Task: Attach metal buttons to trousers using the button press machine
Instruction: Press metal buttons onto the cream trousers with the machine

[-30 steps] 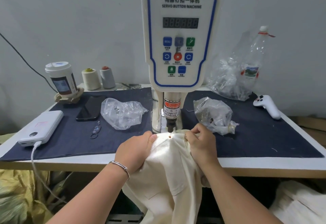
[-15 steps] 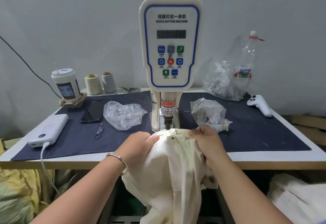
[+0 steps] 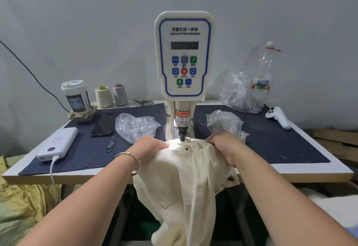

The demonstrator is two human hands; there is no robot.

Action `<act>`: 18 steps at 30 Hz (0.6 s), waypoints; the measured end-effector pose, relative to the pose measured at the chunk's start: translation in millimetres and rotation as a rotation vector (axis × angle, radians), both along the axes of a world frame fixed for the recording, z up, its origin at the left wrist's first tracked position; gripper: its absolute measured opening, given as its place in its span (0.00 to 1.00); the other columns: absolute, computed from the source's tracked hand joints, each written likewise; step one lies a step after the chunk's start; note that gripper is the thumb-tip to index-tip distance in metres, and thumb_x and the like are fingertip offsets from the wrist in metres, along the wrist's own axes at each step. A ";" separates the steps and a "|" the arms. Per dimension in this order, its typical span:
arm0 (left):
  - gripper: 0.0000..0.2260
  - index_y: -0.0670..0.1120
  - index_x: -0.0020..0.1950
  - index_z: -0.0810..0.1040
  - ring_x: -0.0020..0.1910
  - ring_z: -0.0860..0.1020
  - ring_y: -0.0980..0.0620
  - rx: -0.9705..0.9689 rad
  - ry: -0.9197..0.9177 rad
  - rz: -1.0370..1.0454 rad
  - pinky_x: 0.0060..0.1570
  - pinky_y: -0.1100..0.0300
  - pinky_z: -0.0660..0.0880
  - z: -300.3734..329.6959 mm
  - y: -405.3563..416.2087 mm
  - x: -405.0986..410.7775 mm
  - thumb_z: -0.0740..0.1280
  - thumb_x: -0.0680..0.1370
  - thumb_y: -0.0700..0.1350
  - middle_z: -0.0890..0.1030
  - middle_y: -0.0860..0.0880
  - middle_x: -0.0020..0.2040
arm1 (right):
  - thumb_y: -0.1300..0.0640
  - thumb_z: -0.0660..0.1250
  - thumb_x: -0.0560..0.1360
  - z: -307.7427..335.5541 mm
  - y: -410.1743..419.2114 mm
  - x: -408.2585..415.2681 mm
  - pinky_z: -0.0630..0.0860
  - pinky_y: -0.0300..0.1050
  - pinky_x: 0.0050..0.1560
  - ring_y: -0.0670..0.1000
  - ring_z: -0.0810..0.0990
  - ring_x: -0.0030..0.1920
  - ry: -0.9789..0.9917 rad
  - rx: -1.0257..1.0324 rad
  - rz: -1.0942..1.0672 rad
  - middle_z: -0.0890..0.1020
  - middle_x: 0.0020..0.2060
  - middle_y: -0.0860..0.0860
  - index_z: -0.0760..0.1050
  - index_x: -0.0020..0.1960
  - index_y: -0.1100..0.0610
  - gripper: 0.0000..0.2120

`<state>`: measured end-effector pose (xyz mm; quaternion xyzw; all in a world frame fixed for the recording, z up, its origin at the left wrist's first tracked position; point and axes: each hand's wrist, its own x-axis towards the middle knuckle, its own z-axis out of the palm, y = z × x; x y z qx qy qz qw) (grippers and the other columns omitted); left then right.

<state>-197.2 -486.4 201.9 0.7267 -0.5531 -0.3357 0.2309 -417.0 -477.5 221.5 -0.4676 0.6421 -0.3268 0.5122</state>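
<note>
Head view looks forward-down, close over the table (image 3: pixel 290 172).

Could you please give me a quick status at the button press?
Left hand and right hand grip trousers. Waistband under press head. Nothing in the way.
</note>
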 end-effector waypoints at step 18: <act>0.12 0.46 0.40 0.86 0.37 0.82 0.55 0.312 0.494 -0.669 0.38 0.64 0.78 65.7 77.7 19.8 0.71 0.76 0.53 0.84 0.50 0.38 | 0.55 0.78 0.64 43.7 65.5 -25.6 0.78 0.45 0.49 0.50 0.84 0.44 0.399 -0.052 0.899 0.86 0.41 0.50 0.83 0.40 0.52 0.06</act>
